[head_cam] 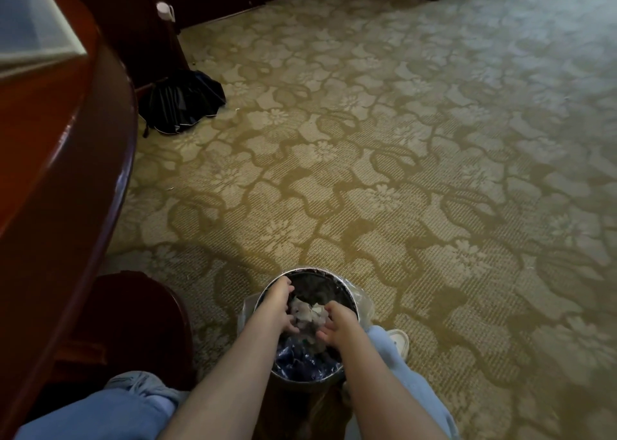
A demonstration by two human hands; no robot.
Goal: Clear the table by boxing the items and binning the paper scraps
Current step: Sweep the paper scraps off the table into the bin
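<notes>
A round metal bin with a clear liner stands on the carpet between my knees. Both my hands are inside its mouth. My left hand and my right hand cup a wad of pale paper scraps between them, fingers curled around it from either side. Dark blue rubbish lies deeper in the bin below the scraps. A clear plastic box sits on the red-brown wooden table at the upper left.
A dark folded umbrella lies on the patterned carpet beside a dark wooden post. A dark rounded chair seat stands under the table edge, left of the bin. My white shoe is just right of the bin.
</notes>
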